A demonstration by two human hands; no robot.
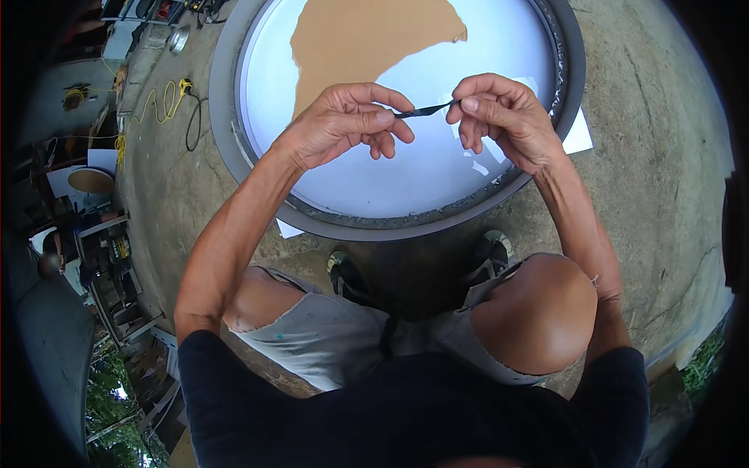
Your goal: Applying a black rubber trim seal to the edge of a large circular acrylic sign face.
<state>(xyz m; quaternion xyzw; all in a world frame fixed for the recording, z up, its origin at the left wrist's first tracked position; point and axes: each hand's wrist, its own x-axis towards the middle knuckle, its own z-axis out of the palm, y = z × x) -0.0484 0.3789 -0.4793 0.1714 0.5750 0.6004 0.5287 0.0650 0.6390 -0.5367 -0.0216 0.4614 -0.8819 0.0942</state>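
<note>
Between my two hands stretches a short, thin, twisted black strip (430, 110), its material unclear. My left hand (357, 120) pinches one end between thumb and forefinger, and my right hand (503, 117) pinches the other. Beneath them is a large round frame with a grey rim (327, 227) and a pale bluish-white inner surface (374, 187). A brown sheet (374, 35) with ragged edges covers part of that surface. White scraps (480, 168) lie in it near my right hand. Dark, rough material runs along the inner edge of the rim.
The frame rests on a concrete floor (638, 146), with white sheet corners (579, 134) showing from under it. A yellow cord (167, 105) and a black cable (190, 131) lie at left, near a metal bowl (179, 40). Another person (55, 257) is at the far left, by a metal rack (108, 281).
</note>
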